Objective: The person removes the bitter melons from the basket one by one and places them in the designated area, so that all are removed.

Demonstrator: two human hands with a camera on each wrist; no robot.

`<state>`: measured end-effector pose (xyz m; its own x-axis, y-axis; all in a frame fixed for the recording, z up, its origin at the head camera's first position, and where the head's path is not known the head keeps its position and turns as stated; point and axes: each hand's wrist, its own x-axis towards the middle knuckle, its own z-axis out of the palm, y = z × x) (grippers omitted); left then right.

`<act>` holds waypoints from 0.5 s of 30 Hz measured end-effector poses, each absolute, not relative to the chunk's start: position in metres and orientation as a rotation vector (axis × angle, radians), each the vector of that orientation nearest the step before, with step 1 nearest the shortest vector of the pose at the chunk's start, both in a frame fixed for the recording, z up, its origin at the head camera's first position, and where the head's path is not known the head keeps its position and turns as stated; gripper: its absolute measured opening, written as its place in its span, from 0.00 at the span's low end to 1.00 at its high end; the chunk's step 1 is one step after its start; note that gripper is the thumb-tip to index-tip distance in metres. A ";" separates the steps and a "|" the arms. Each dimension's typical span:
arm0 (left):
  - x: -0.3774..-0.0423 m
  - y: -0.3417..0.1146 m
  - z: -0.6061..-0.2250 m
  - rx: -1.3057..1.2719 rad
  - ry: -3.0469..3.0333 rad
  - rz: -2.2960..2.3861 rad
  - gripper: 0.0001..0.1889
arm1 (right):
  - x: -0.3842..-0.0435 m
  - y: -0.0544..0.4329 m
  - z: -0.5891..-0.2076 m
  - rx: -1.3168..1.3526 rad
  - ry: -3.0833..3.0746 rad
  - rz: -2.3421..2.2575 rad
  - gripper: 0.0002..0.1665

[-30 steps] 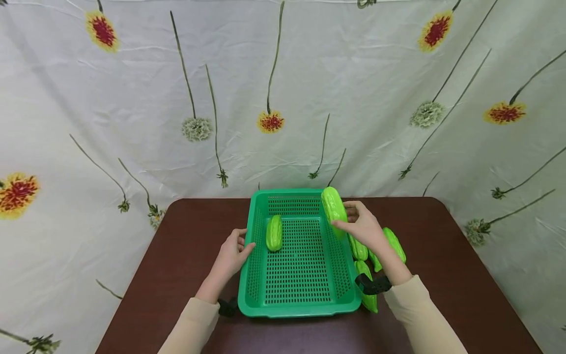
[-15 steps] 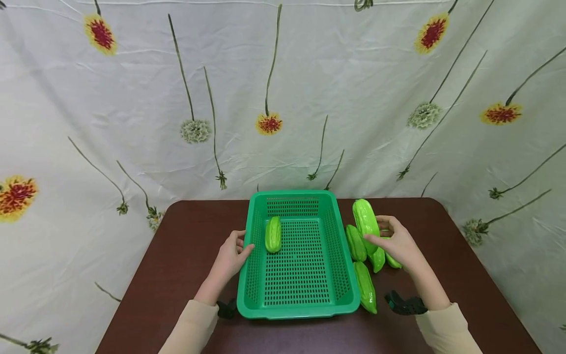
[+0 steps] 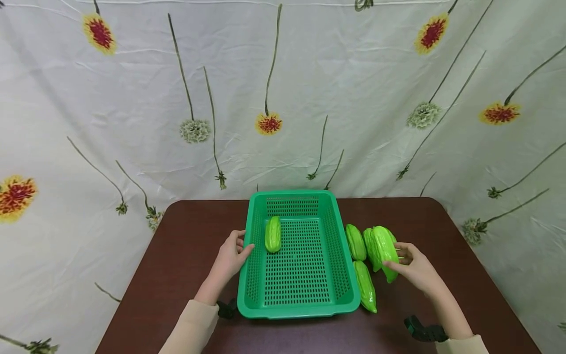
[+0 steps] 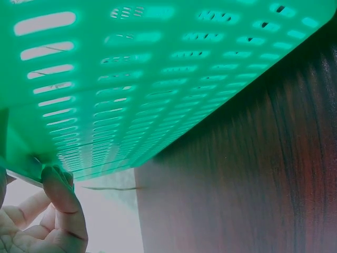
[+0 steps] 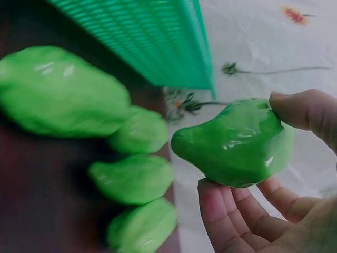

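Observation:
My right hand [image 3: 416, 268] holds a glossy light-green bitter melon [image 3: 383, 248], thumb on one side and fingers on the other. In the right wrist view the held bitter melon [image 5: 237, 145] has its narrow tip pointing away from the palm. Through the head view it overlaps other bitter melons lying behind it, which are partly hidden. At the left side of a green plastic basket [image 3: 300, 311], my left hand [image 3: 230, 255] grips the rim; the left wrist view shows its fingers [image 4: 64, 203] pinching that edge. Inside the basket, towards its left wall, lies one bitter melon [image 3: 273, 235].
Right of the basket, two bitter melons lie along its wall, the farther melon [image 3: 355, 242] and the nearer melon [image 3: 365, 287]. Another melon [image 3: 369, 241] sits close beside the held one. Everything stands on a dark brown table [image 3: 199, 221], with a flower-patterned cloth [image 3: 353, 73] hanging behind.
My right hand has carried the bitter melon from over the basket's right edge rightwards and down to the other melons. The left hand and basket have stayed put.

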<state>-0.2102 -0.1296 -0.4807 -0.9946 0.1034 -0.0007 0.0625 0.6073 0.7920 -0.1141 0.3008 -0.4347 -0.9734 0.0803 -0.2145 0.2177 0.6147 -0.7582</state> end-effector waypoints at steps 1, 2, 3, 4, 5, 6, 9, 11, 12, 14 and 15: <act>-0.210 -0.130 -0.481 0.140 2.776 1.362 0.27 | -0.113 0.303 -0.438 0.256 2.667 -1.283 0.47; -0.210 -0.130 -0.481 0.138 2.776 1.361 0.27 | -0.111 0.305 -0.442 0.266 2.655 -1.280 0.47; -0.210 -0.130 -0.481 0.137 2.774 1.363 0.27 | -0.110 0.307 -0.446 0.275 2.644 -1.279 0.46; -0.210 -0.130 -0.480 0.140 2.773 1.364 0.27 | -0.108 0.308 -0.450 0.283 2.635 -1.279 0.46; -0.210 -0.130 -0.480 0.142 2.774 1.364 0.27 | -0.107 0.310 -0.453 0.290 2.628 -1.279 0.46; -0.210 -0.130 -0.480 0.145 2.773 1.366 0.27 | -0.105 0.311 -0.457 0.294 2.622 -1.278 0.46; -0.209 -0.130 -0.480 0.152 2.771 1.374 0.26 | -0.101 0.313 -0.467 0.306 2.598 -1.291 0.45; -0.209 -0.130 -0.480 0.154 2.776 1.373 0.26 | -0.099 0.314 -0.474 0.312 2.579 -1.301 0.44; -0.209 -0.130 -0.480 0.154 2.775 1.374 0.26 | -0.098 0.314 -0.477 0.319 2.566 -1.306 0.44; -0.209 -0.130 -0.479 0.155 2.774 1.375 0.26 | -0.095 0.314 -0.483 0.338 2.550 -1.304 0.43; -0.209 -0.129 -0.479 0.156 2.774 1.374 0.26 | -0.094 0.313 -0.486 0.349 2.541 -1.298 0.43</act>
<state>-0.2095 -0.1295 -0.4795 -0.9940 0.1087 0.0069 0.0713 0.6019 0.7954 -0.0941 0.3134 -0.4862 -0.9357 0.0917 -0.3407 0.3297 0.5708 -0.7520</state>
